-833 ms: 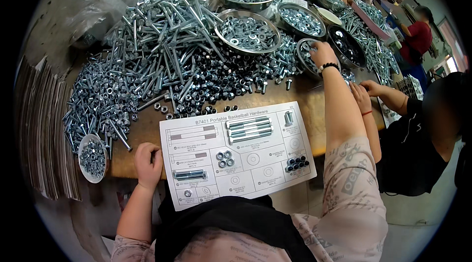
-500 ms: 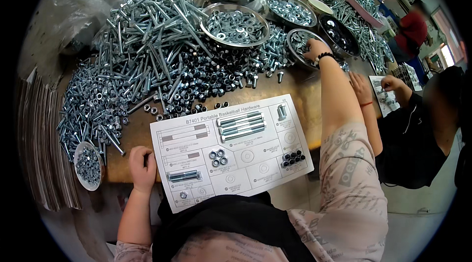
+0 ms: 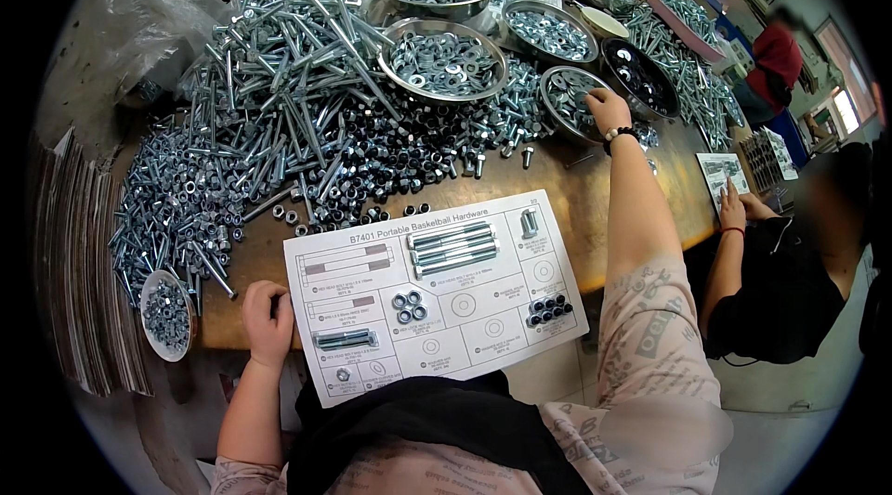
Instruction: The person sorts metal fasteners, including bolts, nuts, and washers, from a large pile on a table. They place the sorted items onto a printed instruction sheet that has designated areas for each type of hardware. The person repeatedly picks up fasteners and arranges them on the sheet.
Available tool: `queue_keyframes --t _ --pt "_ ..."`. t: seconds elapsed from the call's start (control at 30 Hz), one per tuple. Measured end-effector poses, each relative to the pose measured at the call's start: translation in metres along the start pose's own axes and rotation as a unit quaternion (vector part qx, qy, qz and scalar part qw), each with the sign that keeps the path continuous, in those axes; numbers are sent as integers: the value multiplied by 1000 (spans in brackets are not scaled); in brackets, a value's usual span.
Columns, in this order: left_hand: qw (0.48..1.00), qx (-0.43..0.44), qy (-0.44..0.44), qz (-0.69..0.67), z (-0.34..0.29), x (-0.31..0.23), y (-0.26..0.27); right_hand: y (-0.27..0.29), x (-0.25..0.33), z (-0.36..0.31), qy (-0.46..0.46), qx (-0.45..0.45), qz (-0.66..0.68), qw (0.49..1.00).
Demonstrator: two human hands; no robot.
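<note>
A white printed hardware sheet lies in front of me at the table's near edge. On it rest long bolts, shorter bolts, a small upright bolt, silver lock nuts, a single nut and black nuts. My left hand is curled beside the sheet's left edge; what its fingers hold, if anything, is hidden. My right hand has closed fingers at the near right rim of a steel bowl of washers. I cannot make out anything between its fingertips.
Heaps of long bolts, loose nuts and black nuts cover the left and middle. More washer bowls stand behind. A white dish sits at left by stacked cardboard. Another person works at right.
My right hand has drawn back from inside the bowl toward its near right rim. The sheet has shifted slightly left. The person at right has pulled an arm back to their own sheet.
</note>
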State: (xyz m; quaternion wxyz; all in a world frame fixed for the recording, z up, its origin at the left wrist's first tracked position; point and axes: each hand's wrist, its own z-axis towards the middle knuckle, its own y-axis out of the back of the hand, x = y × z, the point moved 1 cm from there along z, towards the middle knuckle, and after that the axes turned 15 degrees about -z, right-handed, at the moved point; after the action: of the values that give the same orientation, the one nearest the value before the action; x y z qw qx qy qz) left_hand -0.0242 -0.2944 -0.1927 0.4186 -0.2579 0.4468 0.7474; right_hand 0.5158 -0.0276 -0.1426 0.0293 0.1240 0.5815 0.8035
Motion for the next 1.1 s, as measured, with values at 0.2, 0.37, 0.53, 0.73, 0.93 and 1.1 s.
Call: queue_keyframes --t 0.2,0.37,0.53,0.73,0.93,1.1 --pt "1000 -3 -9 6 2 0 -1 36 16 -44 -51 88 299 949" --pt "1000 3 7 4 -2 0 -1 53 37 -138 136 137 249 949" --pt "1000 1 7 4 -3 0 -1 70 55 -216 342 58 25 938" --pt "1000 -3 -20 6 -2 0 -2 67 40 -246 427 16 -12 904" --pt "999 -6 -31 1 -4 1 -1 71 46 -242 299 198 2 934" --pt "1000 -6 -13 0 -3 -3 -2 68 47 -235 298 240 -13 924"
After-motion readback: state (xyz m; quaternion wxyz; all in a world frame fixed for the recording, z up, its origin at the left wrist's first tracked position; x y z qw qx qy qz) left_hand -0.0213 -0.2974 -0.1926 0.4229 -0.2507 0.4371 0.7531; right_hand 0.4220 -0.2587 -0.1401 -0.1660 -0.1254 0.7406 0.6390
